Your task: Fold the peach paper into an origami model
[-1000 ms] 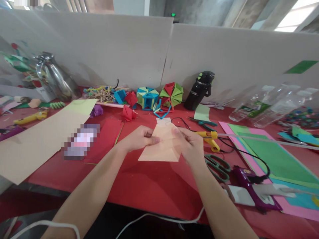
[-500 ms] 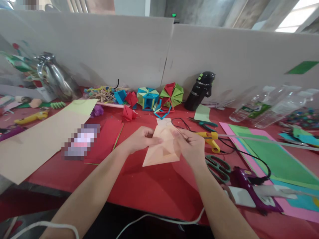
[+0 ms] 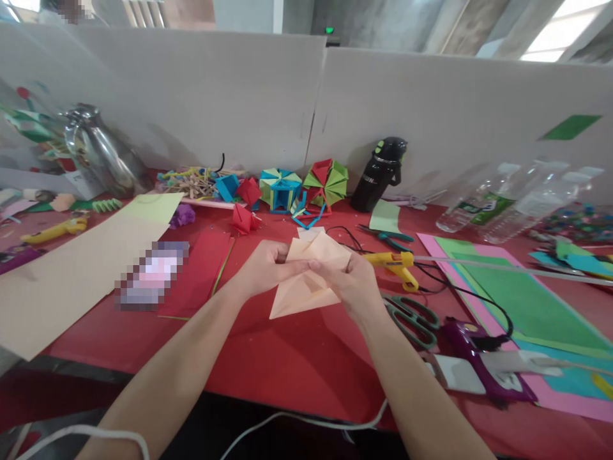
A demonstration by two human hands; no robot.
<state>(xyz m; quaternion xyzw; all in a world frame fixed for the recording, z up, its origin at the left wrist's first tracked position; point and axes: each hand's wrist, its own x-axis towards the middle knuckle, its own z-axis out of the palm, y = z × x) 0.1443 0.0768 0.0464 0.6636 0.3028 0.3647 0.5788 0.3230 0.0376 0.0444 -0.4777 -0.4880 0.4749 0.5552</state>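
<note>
Between my hands is a sheet of pale peach paper (image 3: 306,295) with creases and partly folded flaps, held just above the red table. My left hand (image 3: 265,267) grips its left edge, the thumb reaching across the middle. From the right, my right hand (image 3: 352,278) pinches the sheet, its thumb meeting the left thumb at the centre. The fingers behind the paper are partly hidden. A small pale slip of paper (image 3: 310,234) shows just beyond the sheet.
Right of my hands lie a yellow glue gun (image 3: 395,260), green-handled scissors (image 3: 414,319), a purple power strip (image 3: 483,361) and coloured paper sheets (image 3: 522,306). Folded paper models (image 3: 281,190) and a black bottle (image 3: 379,174) stand behind. On the left are a phone (image 3: 154,275) and long cream paper (image 3: 90,268).
My right hand has moved left and its thumb has come down to meet the left thumb at the middle of the paper. The upper part of the sheet now bends up over the thumbs.
</note>
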